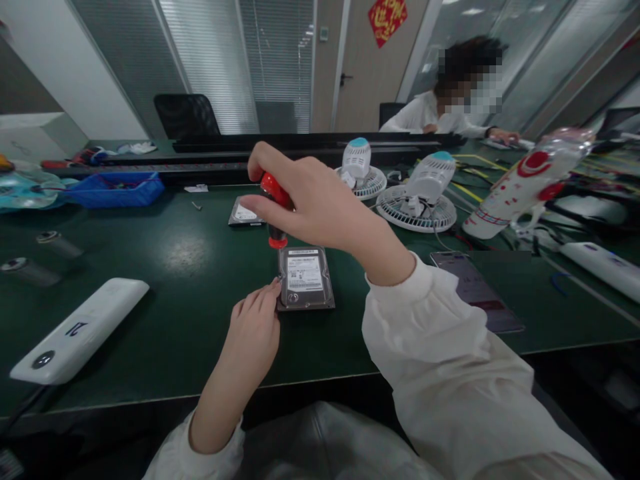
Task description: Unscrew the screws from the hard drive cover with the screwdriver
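A hard drive (305,277) with a white label lies flat on the green table (175,267) in front of me. My right hand (307,200) is closed round the red handle of a screwdriver (275,195), held upright over the drive's far left corner. My left hand (255,327) rests on the table with its fingertips pressed against the drive's near left edge; it grips nothing. A second hard drive (245,213) lies farther back, behind the screwdriver.
A white oblong device (80,330) lies at the left. Two small white fans (417,197) stand at the back right, with a phone (475,290) near my right sleeve. A blue tray (115,189) sits at back left. Another person (450,100) sits across the table.
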Demonstrator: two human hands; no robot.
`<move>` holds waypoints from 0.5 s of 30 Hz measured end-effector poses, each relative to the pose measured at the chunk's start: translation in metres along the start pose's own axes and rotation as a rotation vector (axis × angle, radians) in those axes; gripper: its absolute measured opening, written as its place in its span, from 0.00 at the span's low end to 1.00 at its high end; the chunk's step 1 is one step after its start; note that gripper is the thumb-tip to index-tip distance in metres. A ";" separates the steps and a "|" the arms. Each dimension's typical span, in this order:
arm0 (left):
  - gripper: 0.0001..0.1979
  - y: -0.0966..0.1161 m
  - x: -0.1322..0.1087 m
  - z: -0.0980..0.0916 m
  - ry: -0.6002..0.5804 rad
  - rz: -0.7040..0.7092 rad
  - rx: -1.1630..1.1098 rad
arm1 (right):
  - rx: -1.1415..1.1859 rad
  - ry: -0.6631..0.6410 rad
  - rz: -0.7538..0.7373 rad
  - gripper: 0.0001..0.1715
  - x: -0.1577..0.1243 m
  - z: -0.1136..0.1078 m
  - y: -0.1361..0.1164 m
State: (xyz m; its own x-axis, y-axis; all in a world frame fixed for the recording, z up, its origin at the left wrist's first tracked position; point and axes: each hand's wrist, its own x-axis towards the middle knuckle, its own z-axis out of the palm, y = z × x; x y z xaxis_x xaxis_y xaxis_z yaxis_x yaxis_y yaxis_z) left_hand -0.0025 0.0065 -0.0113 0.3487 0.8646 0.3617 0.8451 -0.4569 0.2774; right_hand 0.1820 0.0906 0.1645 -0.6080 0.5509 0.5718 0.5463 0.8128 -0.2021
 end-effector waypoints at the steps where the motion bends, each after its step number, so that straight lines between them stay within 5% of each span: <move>1: 0.26 0.000 0.000 0.000 -0.003 -0.001 -0.003 | -0.005 0.003 0.008 0.21 0.000 0.001 -0.002; 8: 0.26 0.000 0.000 -0.001 -0.005 -0.007 -0.004 | 0.179 0.026 -0.070 0.09 0.000 0.006 -0.001; 15: 0.26 0.000 0.001 0.000 -0.020 -0.017 -0.012 | 0.012 0.028 0.061 0.17 0.001 0.002 -0.001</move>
State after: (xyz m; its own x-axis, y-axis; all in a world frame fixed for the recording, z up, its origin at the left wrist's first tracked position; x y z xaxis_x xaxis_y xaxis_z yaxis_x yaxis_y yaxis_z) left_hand -0.0021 0.0068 -0.0105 0.3428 0.8761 0.3389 0.8460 -0.4448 0.2940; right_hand 0.1799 0.0908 0.1634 -0.5573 0.5942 0.5799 0.5747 0.7802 -0.2471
